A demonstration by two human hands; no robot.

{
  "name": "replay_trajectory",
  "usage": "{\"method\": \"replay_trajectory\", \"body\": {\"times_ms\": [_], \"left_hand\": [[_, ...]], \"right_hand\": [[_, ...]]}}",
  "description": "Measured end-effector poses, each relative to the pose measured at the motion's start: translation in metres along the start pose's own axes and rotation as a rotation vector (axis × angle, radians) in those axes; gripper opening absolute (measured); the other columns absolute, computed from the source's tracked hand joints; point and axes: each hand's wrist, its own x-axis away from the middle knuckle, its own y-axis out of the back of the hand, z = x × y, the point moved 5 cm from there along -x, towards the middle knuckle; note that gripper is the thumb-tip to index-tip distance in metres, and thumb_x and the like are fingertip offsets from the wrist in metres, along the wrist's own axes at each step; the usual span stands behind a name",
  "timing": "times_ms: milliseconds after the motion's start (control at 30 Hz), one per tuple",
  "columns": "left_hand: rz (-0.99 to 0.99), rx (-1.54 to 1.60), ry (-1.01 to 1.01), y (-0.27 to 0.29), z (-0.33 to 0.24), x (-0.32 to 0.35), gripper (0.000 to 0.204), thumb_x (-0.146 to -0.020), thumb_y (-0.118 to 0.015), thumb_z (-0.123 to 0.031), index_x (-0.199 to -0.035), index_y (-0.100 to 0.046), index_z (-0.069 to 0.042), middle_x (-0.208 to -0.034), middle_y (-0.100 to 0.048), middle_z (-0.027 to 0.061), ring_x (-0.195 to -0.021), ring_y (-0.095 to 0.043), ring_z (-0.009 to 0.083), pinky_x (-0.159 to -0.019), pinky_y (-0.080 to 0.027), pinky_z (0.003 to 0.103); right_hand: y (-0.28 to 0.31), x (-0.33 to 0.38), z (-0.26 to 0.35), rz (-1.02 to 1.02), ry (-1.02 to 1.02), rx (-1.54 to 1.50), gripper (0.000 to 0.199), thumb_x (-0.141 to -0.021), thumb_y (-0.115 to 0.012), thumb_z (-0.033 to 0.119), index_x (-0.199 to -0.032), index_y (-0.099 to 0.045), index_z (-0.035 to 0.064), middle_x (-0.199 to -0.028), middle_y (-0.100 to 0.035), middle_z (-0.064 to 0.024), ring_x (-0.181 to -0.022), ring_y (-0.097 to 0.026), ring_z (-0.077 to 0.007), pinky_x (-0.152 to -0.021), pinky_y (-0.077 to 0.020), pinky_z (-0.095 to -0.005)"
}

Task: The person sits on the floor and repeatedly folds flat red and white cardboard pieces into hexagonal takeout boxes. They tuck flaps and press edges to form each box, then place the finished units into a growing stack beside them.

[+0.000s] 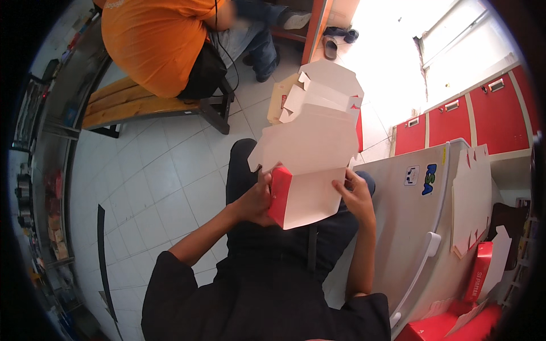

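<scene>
Over my lap I hold a partly folded cardboard box, red outside and plain white inside, with its lid flap raised away from me. My left hand grips the red side panel on the left. On the opposite side, my right hand has its thumb on the inner wall and its fingers behind the edge. Just beyond my knees are more open white cartons, partly hidden by the raised flap; what supports them is hidden.
A white fridge stands close on my right, with flat cartons and red boxes beside it. Red lockers line the far right. A person in orange sits on a wooden bench at the far left.
</scene>
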Motion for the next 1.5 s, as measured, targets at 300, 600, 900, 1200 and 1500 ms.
{"method": "replay_trajectory", "body": {"times_ms": [300, 600, 900, 1200, 1500], "left_hand": [[0.327, -0.443, 0.015, -0.032, 0.027, 0.043, 0.040, -0.078, -0.077, -0.024, -0.113, -0.065, -0.009, -0.112, -0.065, 0.0122, -0.119, -0.056, 0.0317, -0.110, -0.038, 0.048], [0.090, -0.286, 0.062, -0.023, 0.024, 0.036, 0.030, -0.073, -0.081, -0.016, -0.100, -0.071, -0.008, -0.109, -0.068, 0.0052, -0.113, -0.060, 0.0282, -0.096, -0.051, 0.042], [0.111, -0.323, 0.075, -0.007, 0.022, 0.031, 0.019, -0.073, -0.083, -0.026, -0.084, -0.076, -0.012, -0.089, -0.071, -0.0011, -0.103, -0.058, 0.0219, -0.092, -0.045, 0.038], [0.189, -0.352, 0.073, -0.009, 0.035, 0.030, 0.017, -0.072, -0.083, -0.029, -0.080, -0.077, -0.017, -0.086, -0.071, -0.0048, -0.102, -0.057, 0.0190, -0.096, -0.039, 0.041], [0.194, -0.347, 0.036, -0.016, 0.038, 0.032, 0.017, -0.071, -0.084, -0.027, -0.079, -0.074, -0.015, -0.085, -0.068, -0.0033, -0.101, -0.057, 0.0186, -0.094, -0.037, 0.042]], "right_hand": [[0.038, -0.020, -0.017, -0.336, 0.012, 0.347, 0.025, -0.087, -0.063, 0.009, -0.108, -0.062, -0.0059, -0.089, -0.066, -0.0276, -0.080, -0.069, -0.0316, -0.069, -0.0506, -0.0400], [-0.039, -0.047, -0.020, -0.193, 0.201, 0.723, 0.025, -0.086, -0.061, 0.004, -0.110, -0.058, -0.0020, -0.103, -0.060, -0.0221, -0.098, -0.060, -0.0396, -0.083, -0.0501, -0.0476], [-0.028, -0.045, -0.032, -0.195, 0.061, 0.699, 0.027, -0.088, -0.060, 0.003, -0.115, -0.056, 0.0017, -0.108, -0.059, -0.0211, -0.097, -0.061, -0.0432, -0.081, -0.0509, -0.0498], [-0.022, -0.039, -0.032, -0.276, 0.093, 0.637, 0.020, -0.086, -0.061, 0.005, -0.107, -0.058, 0.0038, -0.098, -0.062, -0.0193, -0.087, -0.064, -0.0431, -0.072, -0.0519, -0.0500], [-0.030, -0.022, 0.004, -0.402, 0.318, 0.621, 0.032, -0.085, -0.065, 0.008, -0.116, -0.059, 0.0050, -0.108, -0.062, -0.0181, -0.101, -0.060, -0.0380, -0.083, -0.0506, -0.0469]]}}
